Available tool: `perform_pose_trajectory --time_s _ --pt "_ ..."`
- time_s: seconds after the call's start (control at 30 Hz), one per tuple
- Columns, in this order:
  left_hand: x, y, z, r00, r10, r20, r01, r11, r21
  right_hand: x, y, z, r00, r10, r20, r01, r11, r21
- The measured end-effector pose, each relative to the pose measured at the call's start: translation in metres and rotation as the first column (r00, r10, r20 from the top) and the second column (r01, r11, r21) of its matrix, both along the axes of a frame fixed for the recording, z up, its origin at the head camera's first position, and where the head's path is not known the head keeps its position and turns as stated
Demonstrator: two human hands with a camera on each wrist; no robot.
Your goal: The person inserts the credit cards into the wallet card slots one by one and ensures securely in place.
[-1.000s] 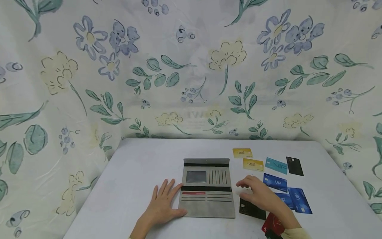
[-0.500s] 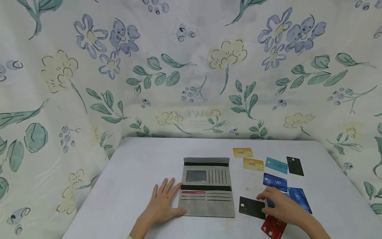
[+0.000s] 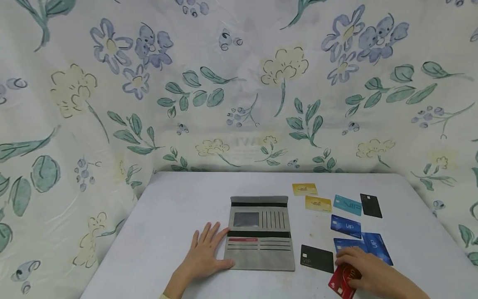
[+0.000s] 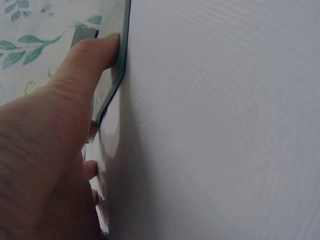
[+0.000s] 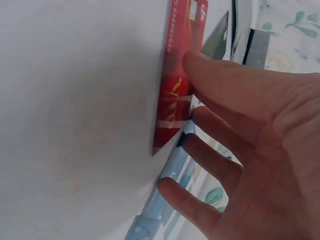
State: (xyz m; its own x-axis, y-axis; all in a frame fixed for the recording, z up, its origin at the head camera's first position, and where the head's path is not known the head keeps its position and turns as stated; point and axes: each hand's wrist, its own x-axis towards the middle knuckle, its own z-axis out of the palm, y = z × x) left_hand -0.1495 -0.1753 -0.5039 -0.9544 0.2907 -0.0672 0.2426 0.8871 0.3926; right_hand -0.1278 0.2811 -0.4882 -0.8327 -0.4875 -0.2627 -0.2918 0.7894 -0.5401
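A grey wallet (image 3: 259, 255) lies spread flat, with card slots, a dark window and a red strip at one slot. My left hand (image 3: 205, 253) rests at its left side, thumb on the lower edge and fingers spread on the table; the thumb (image 4: 107, 50) also shows on the edge in the left wrist view. At the lower right, my right hand (image 3: 362, 268) is over a red card (image 3: 341, 282). In the right wrist view its thumb touches the red card (image 5: 175, 85), and the loosely bent fingers (image 5: 210, 150) reach the edge near the blue cards.
Right of the wallet lie a dark VIP card (image 3: 316, 258), yellow cards (image 3: 318, 203), a teal card (image 3: 347, 204), a black card (image 3: 371, 205) and several blue cards (image 3: 345, 225). A floral curtain (image 3: 239, 83) hangs behind the white table (image 3: 179, 199).
My right hand has moved from beside the wallet, over the dark VIP card, rightward and down to the red card. The left hand and the wallet have stayed in place.
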Motion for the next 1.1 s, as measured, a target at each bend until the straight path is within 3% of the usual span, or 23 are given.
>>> perform_pose_trajectory --time_s 0.5,0.77,1.1 --pt "0.001 0.000 0.003 1.000 0.007 0.018 -0.007 1.000 0.004 0.005 -0.004 -0.003 0.998 -0.006 -0.069 0.010 0.998 0.059" --pt "0.001 0.001 0.003 1.000 0.009 0.018 -0.009 1.000 0.003 0.002 -0.018 -0.002 0.993 -0.090 -0.077 0.101 0.981 0.167" --pt "0.002 0.001 0.004 1.000 0.008 0.026 -0.008 1.000 0.001 0.005 -0.020 -0.003 0.986 -0.148 -0.072 0.159 0.969 0.188"
